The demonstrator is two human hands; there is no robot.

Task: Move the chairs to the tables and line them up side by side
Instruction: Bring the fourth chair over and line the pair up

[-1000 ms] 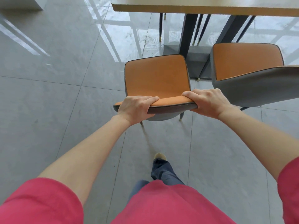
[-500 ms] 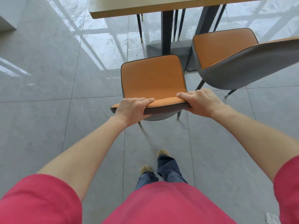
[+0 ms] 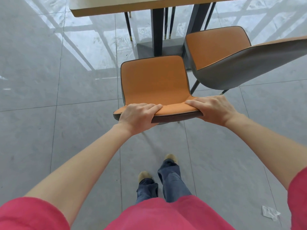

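Note:
An orange chair with a grey shell (image 3: 155,80) stands in front of me, facing the table (image 3: 132,5) at the top of the view. My left hand (image 3: 138,116) grips the left part of its backrest top, fingers curled over the edge. My right hand (image 3: 214,109) grips the right part of the same edge. A second orange and grey chair (image 3: 232,60) stands close on the right, its seat near the table's dark legs (image 3: 157,30).
Grey glossy floor tiles (image 3: 49,130) spread to the left and behind the chair. Thin dark legs of other chairs (image 3: 127,22) show beyond the table. A crumpled scrap of paper (image 3: 270,213) lies on the floor at lower right. My feet (image 3: 171,158) are just behind the chair.
The chair in my hands has moved forward toward the table and nearer the second chair. My feet have stepped forward. Both hands keep the same hold.

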